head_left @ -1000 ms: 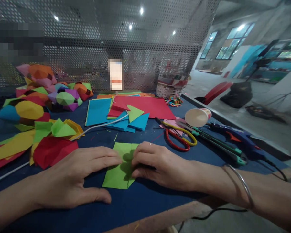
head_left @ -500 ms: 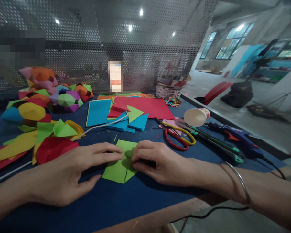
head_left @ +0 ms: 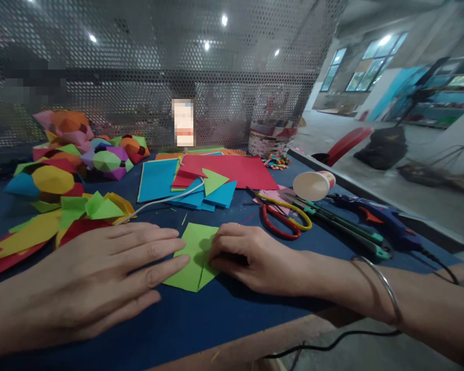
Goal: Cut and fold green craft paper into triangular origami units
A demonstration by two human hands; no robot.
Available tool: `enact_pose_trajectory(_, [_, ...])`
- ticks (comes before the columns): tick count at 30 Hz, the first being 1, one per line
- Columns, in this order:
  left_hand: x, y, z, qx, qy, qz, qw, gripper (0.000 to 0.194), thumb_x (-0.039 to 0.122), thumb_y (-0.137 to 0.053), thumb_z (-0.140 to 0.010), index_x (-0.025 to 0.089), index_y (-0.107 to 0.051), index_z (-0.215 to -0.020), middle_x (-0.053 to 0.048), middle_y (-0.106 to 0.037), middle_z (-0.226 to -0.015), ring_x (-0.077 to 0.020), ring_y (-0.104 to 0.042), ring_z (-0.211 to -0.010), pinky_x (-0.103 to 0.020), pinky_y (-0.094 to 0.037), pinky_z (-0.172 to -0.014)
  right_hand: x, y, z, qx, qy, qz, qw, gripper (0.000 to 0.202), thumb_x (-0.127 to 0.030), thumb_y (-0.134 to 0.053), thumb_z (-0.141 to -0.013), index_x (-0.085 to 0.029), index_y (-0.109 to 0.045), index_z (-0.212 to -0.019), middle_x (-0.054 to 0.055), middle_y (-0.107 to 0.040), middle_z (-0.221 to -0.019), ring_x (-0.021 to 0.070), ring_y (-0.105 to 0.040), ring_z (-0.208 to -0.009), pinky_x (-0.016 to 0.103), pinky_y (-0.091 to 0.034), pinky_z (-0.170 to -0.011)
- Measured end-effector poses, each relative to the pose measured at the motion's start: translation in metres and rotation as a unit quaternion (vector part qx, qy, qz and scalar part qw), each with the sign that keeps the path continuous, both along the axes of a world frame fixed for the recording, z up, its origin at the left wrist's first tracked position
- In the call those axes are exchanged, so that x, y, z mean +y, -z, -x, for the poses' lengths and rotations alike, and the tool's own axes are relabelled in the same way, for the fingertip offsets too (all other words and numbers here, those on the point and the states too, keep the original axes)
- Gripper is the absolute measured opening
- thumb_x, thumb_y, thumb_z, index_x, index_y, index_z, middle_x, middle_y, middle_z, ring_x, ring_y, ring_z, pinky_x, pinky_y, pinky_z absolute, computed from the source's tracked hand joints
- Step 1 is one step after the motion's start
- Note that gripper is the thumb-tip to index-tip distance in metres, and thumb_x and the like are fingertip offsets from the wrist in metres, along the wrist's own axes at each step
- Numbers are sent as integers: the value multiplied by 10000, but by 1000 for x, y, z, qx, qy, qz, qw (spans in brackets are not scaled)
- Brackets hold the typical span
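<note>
A green sheet of folded paper (head_left: 195, 263) lies flat on the dark blue tabletop (head_left: 170, 322), a crease running down its near part. My right hand (head_left: 251, 257) has its fingers curled in on the paper's right edge; the fingertips are partly hidden, and they grip that edge. At the paper's left side rests my left hand (head_left: 127, 268), fingers stretched out and palm down, fingertips over its left edge. It holds nothing. Scissors (head_left: 284, 221) with red and yellow handles lie beyond my right hand.
Blue paper sheets (head_left: 158, 180) and red paper (head_left: 232, 170) lie at the back. Folded paper shapes (head_left: 58, 175) crowd the left. On the right are a paper cup (head_left: 313, 185), a green cutter knife (head_left: 348, 226) and a glue gun (head_left: 386, 221). A woven basket (head_left: 272, 136) stands by the mesh panel.
My left hand has turned flatter, its fingers straightening and drawing back left across the green paper. My right hand stays in place at the right edge.
</note>
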State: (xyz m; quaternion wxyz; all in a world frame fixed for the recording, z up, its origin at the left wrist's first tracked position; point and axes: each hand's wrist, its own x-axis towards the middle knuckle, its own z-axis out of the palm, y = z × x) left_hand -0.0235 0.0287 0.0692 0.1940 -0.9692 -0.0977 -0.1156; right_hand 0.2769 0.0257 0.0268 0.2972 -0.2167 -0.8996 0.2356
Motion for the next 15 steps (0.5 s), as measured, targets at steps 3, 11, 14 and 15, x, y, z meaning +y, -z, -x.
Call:
enact_pose_trajectory(3, [-1,5,-4,-6,0,3,1000,396,204,-534,-1004,195,-637,-1386,-36,-706,-1368,-218,-642,-1241,-348,-509,-1098,1,1,0,1,-1,-8,1000,101,-75,-597,-956,-95,-697,-951,95,-644,-941,152,-610,-838,246,-511,-759])
enact_pose_trajectory(11, [-5,13,-9,3,20,1,1000,467,39,-406,-1002,155,-607,-1406,-50,-740,-1310,-180,-653,-1255,-291,-472,-1149,1,0,0,-13,6,-12,1000,124,-113,-574,-979,-122,-694,-951,81,-650,-928,154,-611,-831,251,-526,-754])
enact_pose_trajectory(14, [-6,18,-14,-50,4,62,997,417,41,-449,-993,158,-626,-1352,-78,-759,-1254,-190,-673,-1222,-291,-499,-1120,-1,-1,-1,-8,5,-18,1000,134,-85,-582,-948,-118,-709,-975,95,-673,-946,164,-636,-856,262,-544,-774])
enact_pose_trajectory(15, [-6,19,-16,-71,5,86,994,395,39,-462,-989,170,-641,-1315,-80,-761,-1240,-188,-684,-1202,-283,-513,-1101,-1,-1,-1,-6,4,-20,1000,152,-75,-579,-938,-118,-717,-986,102,-681,-961,168,-647,-870,268,-551,-787])
